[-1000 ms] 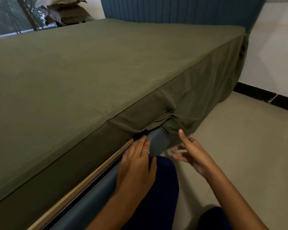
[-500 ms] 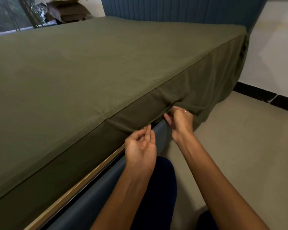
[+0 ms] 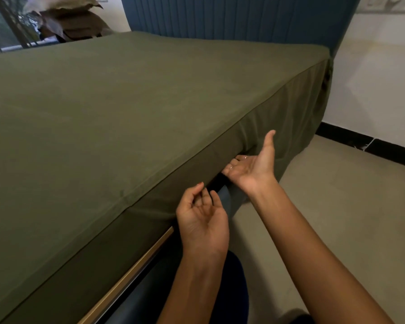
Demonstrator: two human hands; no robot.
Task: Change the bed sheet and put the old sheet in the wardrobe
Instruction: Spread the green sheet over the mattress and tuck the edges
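An olive-green bed sheet [image 3: 126, 113] covers the mattress and hangs down its near side. My right hand [image 3: 253, 164] is palm up at the lower edge of the mattress, thumb raised. Its fingers reach in under the hanging sheet, and their tips are hidden. My left hand [image 3: 202, 218] is also palm up, just below the sheet's edge, with fingers loosely curled and nothing in them. Where the sheet is tucked in, the blue bed frame [image 3: 136, 305] with its gold strip shows.
A blue padded headboard [image 3: 232, 17] stands at the far end. Brown pillows [image 3: 73, 22] are piled by the window [image 3: 0, 26] at the back left. Beige floor [image 3: 337, 218] runs along the bed's right side to a white wall with black skirting [image 3: 360, 141].
My right hand has moved up from beside the bed frame to the sheet's edge, turned palm up and slid its fingers under. My left hand lifted off the frame and turned palm up.
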